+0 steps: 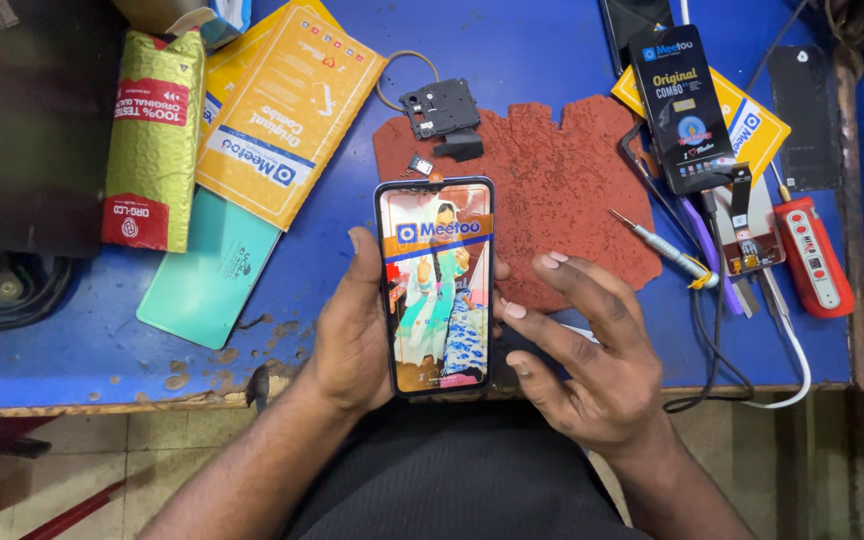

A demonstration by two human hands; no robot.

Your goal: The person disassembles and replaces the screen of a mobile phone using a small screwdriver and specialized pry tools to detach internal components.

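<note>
Head view, one item in hand: a smartphone [436,285] with a colourful printed film over its screen, held upright over the near edge of the blue table [512,50]. The left hand [352,330] was clamped along the phone's left side, thumb on the edge, fingers wrapped behind. The right hand [582,350] was apart, fingers spread loosely, its fingertips [515,311] touching or just beside the phone's right edge; it gripped nothing. Behind the phone lay a rust-red work mat [562,180], ragged at its border, carrying a small black metal phone part [440,108] and a tiny dark component [419,166] just above the phone's top. Left of the mat: a yellow-orange padded envelope [287,110], a green and red foil pouch [152,140] beside it, and a teal phone back cover [212,270] lying flat partly under the envelope. Right of the mat: a black retail box [682,105] resting on a yellow packet [752,125], a slim screwdriver [657,245] with a silver shaft, a red handheld tool [814,255], a dark phone back panel [802,115] near the far right edge, and black and white cables [742,375] trailing off the table's front.
</note>
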